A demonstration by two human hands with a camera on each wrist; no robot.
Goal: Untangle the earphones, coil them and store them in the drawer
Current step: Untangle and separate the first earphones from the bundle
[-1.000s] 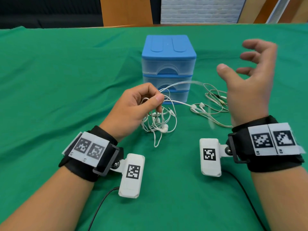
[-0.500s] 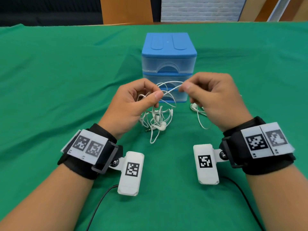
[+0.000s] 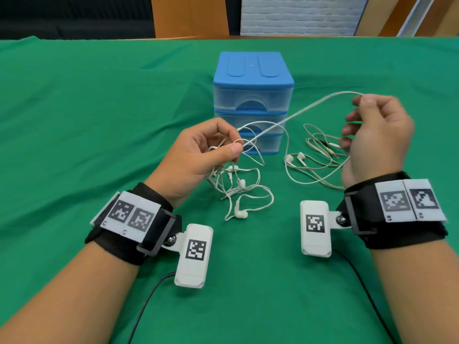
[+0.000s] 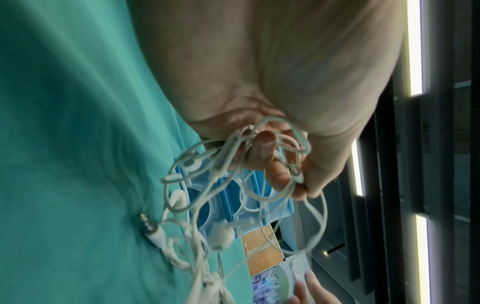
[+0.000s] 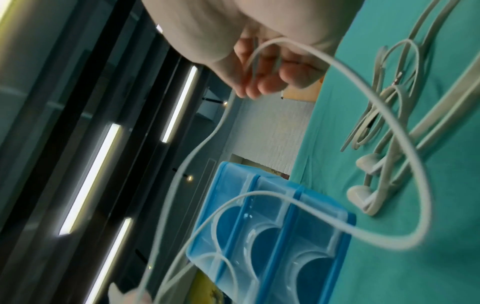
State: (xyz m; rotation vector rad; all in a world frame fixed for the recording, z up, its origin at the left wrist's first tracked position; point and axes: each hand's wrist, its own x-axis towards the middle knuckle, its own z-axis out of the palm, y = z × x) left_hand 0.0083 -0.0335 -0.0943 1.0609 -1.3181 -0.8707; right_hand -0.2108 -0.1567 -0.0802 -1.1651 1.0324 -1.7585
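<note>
I see the left hand (image 3: pixel 198 155), raised and palm inward, pinching a tangled bundle of thin white wired earphones (image 3: pixel 238 189) that trails onto the green tablecloth (image 3: pixel 74 120). The right hand (image 3: pixel 377 140) is lifted higher, fingertips nipping one strand drawn taut across the blue-topped translucent plastic drawer unit (image 3: pixel 253 78). A second white earphone set (image 3: pixel 315 157) lies beside it.

Matt green cloth (image 3: pixel 99 120) (glossy plastic drawers (image 3: pixel 253 100))
</note>
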